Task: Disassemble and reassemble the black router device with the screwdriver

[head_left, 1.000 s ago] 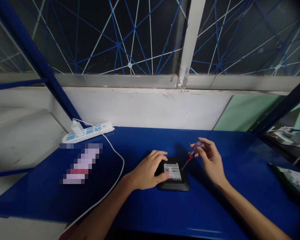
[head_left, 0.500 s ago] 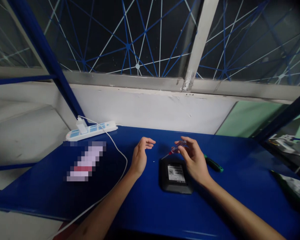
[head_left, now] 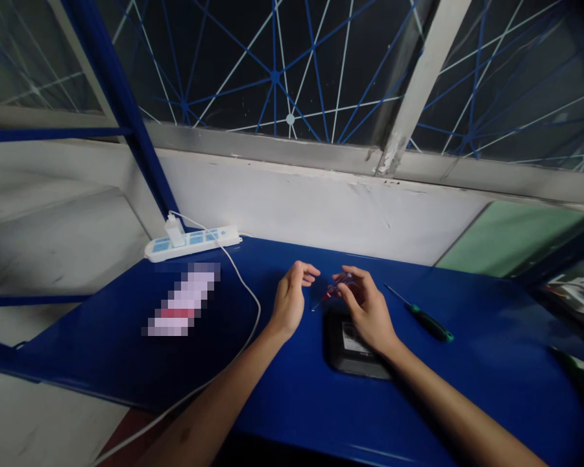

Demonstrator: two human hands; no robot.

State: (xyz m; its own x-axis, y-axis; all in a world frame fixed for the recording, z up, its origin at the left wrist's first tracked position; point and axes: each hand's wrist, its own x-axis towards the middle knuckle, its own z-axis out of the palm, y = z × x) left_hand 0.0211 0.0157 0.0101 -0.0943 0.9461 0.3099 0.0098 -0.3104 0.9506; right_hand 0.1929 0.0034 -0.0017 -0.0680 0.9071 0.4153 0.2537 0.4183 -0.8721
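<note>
My right hand (head_left: 370, 308) grips a small screwdriver (head_left: 327, 294) with a clear handle and a red collar. Its thin shaft slants down to the left, the tip close to the blue tabletop. Below that hand lies a flat black device (head_left: 338, 360) with rounded corners; a white label (head_left: 353, 337) on its upper face is partly covered by the hand. To the left, my left hand (head_left: 291, 298) is held on edge with nothing in it, fingers loosely stretched toward the screwdriver. A second screwdriver with a green and black handle (head_left: 432, 323) rests to the right of my right hand.
A white power strip (head_left: 194, 242) with a plugged-in charger stands at the back left. Its white cable (head_left: 255, 295) runs across the table (head_left: 292, 402) past my left forearm. A blurred-out pink item (head_left: 182, 301) lies at left. Packaging (head_left: 579, 366) sits at the right edge.
The view has turned, shifting the scene to the right. My right hand has carried the small screwdriver's tip leftward, away from the device's corner. The green-handled screwdriver's shaft has come into sight.
</note>
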